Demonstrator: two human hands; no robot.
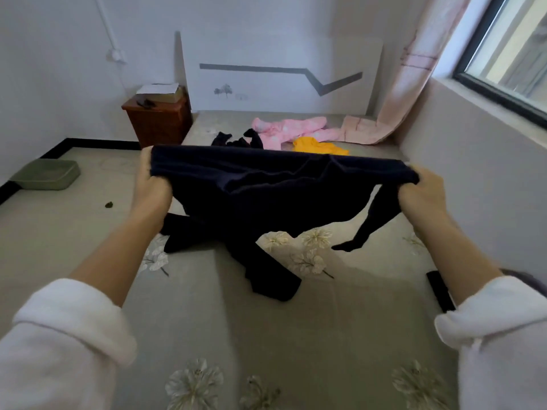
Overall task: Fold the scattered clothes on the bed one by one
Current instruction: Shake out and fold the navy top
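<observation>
left hand [154, 184]: gripped the dark navy garment [266, 184] at one end
right hand [420, 193]: clenched the other end, over the bed [296, 335]

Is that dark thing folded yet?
Not yet. The left hand and right hand hold the dark garment stretched wide, its legs dangling.

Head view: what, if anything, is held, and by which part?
The left hand and right hand each grip the dark garment at opposite ends of its upper edge; the rest trails onto the bed.

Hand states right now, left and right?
Left hand: grips one end of the dark navy fabric garment.
Right hand: grips its other end.
</observation>
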